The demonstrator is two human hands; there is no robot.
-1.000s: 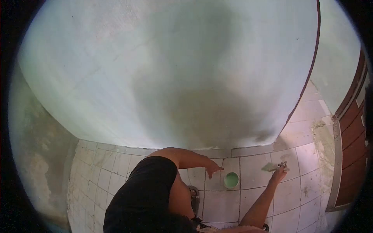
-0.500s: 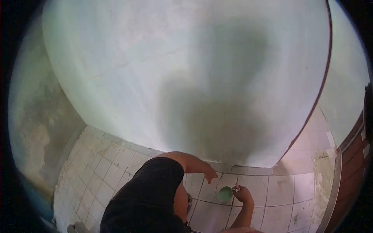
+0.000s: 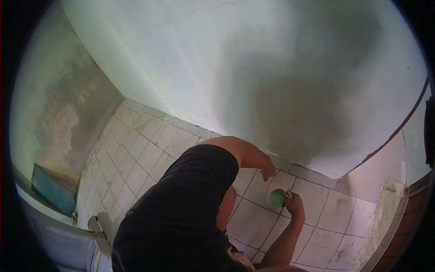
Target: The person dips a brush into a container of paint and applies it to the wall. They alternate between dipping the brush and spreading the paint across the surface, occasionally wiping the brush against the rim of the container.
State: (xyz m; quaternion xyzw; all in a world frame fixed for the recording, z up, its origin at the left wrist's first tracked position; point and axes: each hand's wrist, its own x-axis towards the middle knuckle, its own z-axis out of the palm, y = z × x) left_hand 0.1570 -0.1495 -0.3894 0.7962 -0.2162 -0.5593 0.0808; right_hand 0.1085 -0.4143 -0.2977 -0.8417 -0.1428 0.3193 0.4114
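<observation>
A round green cup (image 3: 277, 198), its open top turned up towards me, is held low over the pale floor tiles. My right hand (image 3: 294, 204) is closed at the cup's right side, where a small pale pinkish piece shows by the fingers; I cannot make out what it is. My left hand (image 3: 268, 173) hangs beyond the cup, a little to its left and apart from it. Its fingers point down, loosely apart, and no object shows in them.
A pale green wall (image 3: 181, 59) rises in front, with a shadow on it. White floor tiles (image 3: 149, 154) run along its foot. At the left, a blue-green panel (image 3: 54, 190) leans by a stained wall. A reddish-brown door or panel (image 3: 414, 213) stands at the right.
The view has turned to the left and down, so more of the left floor and the blue-green panel show. The right hand still holds the green cup; the left hand stays beside it.
</observation>
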